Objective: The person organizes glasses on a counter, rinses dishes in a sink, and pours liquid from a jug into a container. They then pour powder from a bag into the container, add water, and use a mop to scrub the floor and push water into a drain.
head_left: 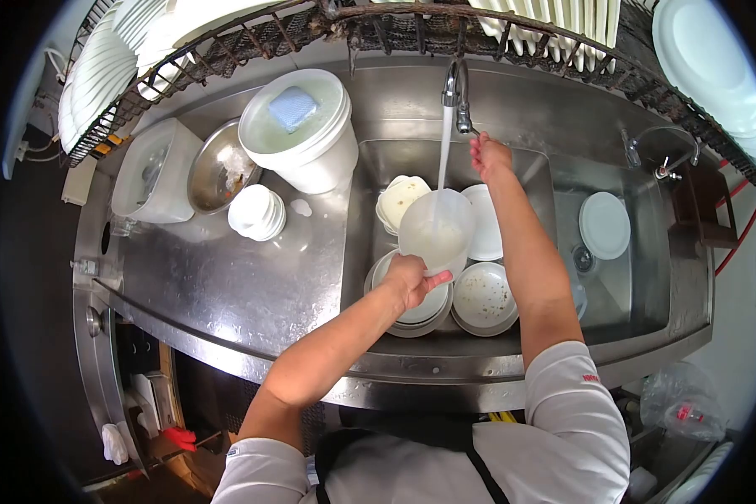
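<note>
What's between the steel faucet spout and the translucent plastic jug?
Only a stream of running water, falling into the translucent plastic jug; head view.

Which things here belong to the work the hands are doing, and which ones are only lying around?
In use: left hand gripping the plastic jug; right hand at the tap; running water falling into the jug.
Lying about: white bucket with a sponge; metal bowl; stacked small bowls; dirty plates under the jug; lone white plate.
</note>
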The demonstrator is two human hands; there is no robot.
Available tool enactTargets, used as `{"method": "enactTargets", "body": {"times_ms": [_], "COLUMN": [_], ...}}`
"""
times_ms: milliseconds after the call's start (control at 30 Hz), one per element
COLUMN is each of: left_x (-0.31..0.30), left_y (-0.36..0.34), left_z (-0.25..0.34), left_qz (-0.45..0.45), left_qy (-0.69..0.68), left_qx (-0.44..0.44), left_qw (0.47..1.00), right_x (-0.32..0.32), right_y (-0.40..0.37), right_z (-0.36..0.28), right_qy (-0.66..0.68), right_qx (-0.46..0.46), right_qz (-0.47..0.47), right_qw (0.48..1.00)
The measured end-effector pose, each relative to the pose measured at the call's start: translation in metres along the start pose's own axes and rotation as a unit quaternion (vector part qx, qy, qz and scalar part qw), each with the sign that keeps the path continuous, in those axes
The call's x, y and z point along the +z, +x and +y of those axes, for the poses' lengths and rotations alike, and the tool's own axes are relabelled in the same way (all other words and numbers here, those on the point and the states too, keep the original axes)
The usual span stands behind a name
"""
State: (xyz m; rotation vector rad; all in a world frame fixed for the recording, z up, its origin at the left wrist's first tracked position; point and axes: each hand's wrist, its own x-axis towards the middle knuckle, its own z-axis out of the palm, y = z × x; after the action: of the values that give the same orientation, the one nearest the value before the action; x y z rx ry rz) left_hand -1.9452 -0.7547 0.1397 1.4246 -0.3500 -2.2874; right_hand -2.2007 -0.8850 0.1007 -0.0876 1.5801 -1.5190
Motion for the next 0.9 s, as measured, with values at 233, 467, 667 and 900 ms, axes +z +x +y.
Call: {"method": "enactTargets", "body": {"times_ms": [233, 467, 667, 900], "left_x": [-0.001, 0.013, 0.001, -0.064], "left_y": [0.001, -0.023, -0.036, -0.112], "left_z": [-0.005, 0.003, 0.010, 0.031], "left_qz": [0.035, 0.067, -0.011, -0.035], "left_qy": [-0.010, -0.015, -0.044, -0.109], "left_qx": [-0.002, 0.015, 0.033, 0.040], "left_qw": [0.999, 0.998, 0.998, 0.993], "right_x": [-0.002, 0.002, 0.042, 0.037], "right_y": [-0.001, 0.017, -0.021, -0.086], "right_z": [0.001, 0.003, -0.011, -0.007], "right_qy": [-0.003, 0.017, -0.300, -0.305], "right_qx": [-0.013, -0.041, -0.422, -0.431], "right_qz": [0.004, 0.044, 0.119, 0.030], "right_qw": [1.000, 0.998, 0.847, 0.849]}}
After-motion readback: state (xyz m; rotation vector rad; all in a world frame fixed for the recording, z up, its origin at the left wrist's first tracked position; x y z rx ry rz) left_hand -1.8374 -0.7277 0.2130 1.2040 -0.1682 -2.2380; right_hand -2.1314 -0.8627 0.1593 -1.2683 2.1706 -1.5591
